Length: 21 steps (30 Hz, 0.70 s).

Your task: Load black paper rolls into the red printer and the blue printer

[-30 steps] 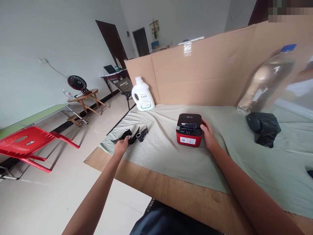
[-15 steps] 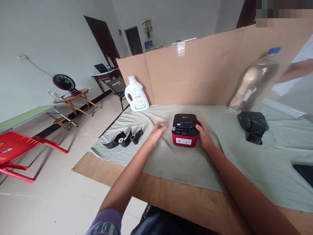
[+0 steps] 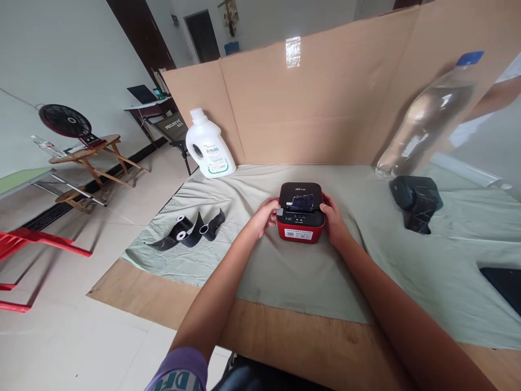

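Probably a home: fan, little wooden table, wall hanging.

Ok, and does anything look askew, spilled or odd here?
Mildly: black rolls lie partly unwound left of the red-and-black box, their loose tails curling over the cloth, which is rumpled. No spill shows.

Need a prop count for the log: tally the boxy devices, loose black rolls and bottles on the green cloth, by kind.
Boxy devices: 2 (red-and-black device, dark device)
Loose black rolls: 3 (rear roll, front roll, rightmost roll)
Bottles: 2 (white jug, clear blue-capped bottle)
Total: 7
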Tool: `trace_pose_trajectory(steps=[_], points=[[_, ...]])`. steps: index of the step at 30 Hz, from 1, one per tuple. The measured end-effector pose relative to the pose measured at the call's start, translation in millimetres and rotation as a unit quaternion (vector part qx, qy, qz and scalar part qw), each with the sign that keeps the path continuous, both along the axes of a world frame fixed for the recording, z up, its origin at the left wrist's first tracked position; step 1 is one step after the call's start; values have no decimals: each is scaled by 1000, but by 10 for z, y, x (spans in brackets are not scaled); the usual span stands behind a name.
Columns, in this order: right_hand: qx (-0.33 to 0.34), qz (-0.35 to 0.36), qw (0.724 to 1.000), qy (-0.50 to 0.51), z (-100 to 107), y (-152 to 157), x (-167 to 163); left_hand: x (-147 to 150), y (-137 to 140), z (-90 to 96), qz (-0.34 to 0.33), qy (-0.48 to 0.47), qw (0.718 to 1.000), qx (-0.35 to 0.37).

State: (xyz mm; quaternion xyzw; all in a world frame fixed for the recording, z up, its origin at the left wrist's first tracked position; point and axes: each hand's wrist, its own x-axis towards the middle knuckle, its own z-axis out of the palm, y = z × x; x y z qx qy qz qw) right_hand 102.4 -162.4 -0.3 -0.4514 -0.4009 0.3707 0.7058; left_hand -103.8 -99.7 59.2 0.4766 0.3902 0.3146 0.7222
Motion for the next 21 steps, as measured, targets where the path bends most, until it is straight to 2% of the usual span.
trace_pose_trajectory(steps=[3,8,13,21], points=[[-2,1,999,38,25,14,-13,40,-28,18,34,14,999,1],[-21,-10,996,88,102,29,-41,63,-69,5,44,13,999,11],[-37,-12,998,54,125,20,-34,116,-81,-20,73,10,997,19],[-10,1,1000,28,72,41,32,133,-76,3,71,6,997,22]])
